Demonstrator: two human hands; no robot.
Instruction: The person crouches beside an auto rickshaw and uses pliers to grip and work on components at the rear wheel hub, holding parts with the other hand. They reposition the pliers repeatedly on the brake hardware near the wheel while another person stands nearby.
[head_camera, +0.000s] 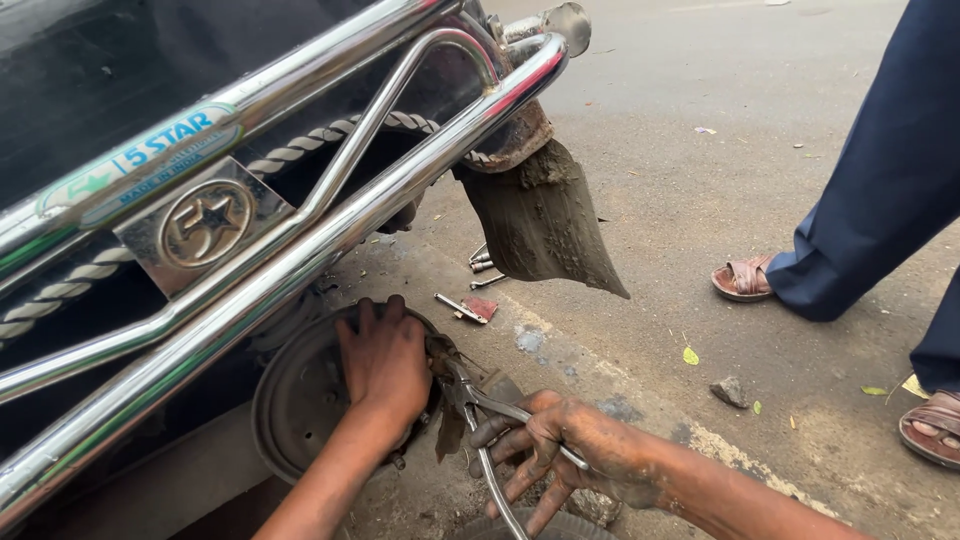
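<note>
My left hand (385, 360) lies flat with its fingers spread against a round, dusty metal brake drum (300, 400) low under the vehicle. My right hand (560, 445) grips the handles of a pair of metal pliers (480, 405), whose jaws point at the drum's right edge, close beside my left hand. Both hands are dark with grease. What the jaws bite on is hidden behind my left hand.
A chrome tubular guard (330, 230) with a twisted rope and a star badge runs diagonally above. A muddy mudflap (545, 225) hangs to the right. Small tools and bolts (470, 300) lie on the asphalt. A person's sandalled feet (745, 278) and dark blue trouser leg stand at right.
</note>
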